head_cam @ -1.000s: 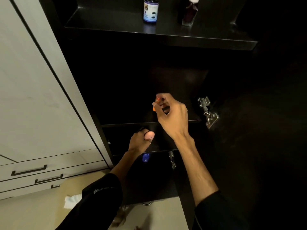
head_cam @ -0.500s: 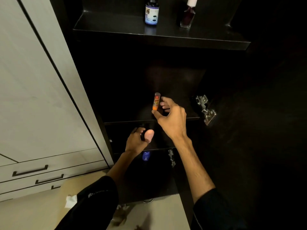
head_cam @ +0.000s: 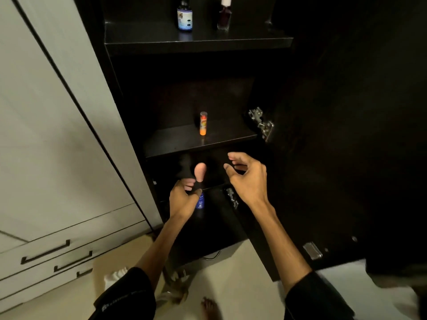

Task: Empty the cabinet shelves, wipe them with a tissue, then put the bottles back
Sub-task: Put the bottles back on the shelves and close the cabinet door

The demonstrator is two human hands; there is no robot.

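A small orange tube (head_cam: 203, 123) stands upright on the middle shelf (head_cam: 175, 140) of the dark cabinet. My right hand (head_cam: 248, 179) hovers just below and in front of that shelf, fingers loosely curled and holding nothing. My left hand (head_cam: 183, 199) grips a dark item with a pink rounded top (head_cam: 200, 172), held up in front of the lower shelf. A blue bottle (head_cam: 200, 202) shows just behind my left hand on the lower shelf. On the top shelf (head_cam: 198, 41) stand a labelled dark bottle (head_cam: 184, 17) and a dark bottle with a white cap (head_cam: 224, 16).
The open cabinet door (head_cam: 346, 146) stands to the right with metal hinges (head_cam: 262, 124). White cupboard doors and drawers (head_cam: 46, 257) fill the left. A white tissue (head_cam: 115, 277) lies on the floor by my left sleeve. A bare foot (head_cam: 209, 307) shows at the bottom.
My right hand let go of the orange tube, left it standing on the middle shelf, and drew back down. My left hand kept its hold on the pink-topped item.
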